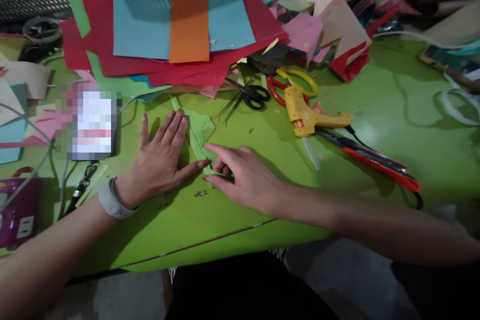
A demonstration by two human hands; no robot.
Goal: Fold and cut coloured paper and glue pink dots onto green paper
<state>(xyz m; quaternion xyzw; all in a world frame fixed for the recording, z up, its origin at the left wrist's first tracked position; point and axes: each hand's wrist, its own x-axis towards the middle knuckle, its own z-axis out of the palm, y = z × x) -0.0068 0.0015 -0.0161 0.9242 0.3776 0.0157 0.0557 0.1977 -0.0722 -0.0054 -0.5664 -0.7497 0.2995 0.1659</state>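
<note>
A folded piece of light green paper (pixel 200 125) lies on the green table, creased into flaps and a long strip. My left hand (pixel 161 152) rests flat on its left side, fingers stretched out and the thumb reaching to the paper's lower part. From the right, my right hand (pixel 240 175) grips the lower end of the paper, index finger on top and thumb at the bottom edge. The other right fingers curl under and are partly hidden. Both hands partly cover the paper.
Behind lie stacked red and blue sheets with an orange strip (pixel 189 25). Black scissors (pixel 255 96), a yellow glue gun (pixel 300 110) and a red-black cutter (pixel 375 160) lie to the right. A phone (pixel 93 122) with a blurred screen and a purple device (pixel 22 205) sit left among cables.
</note>
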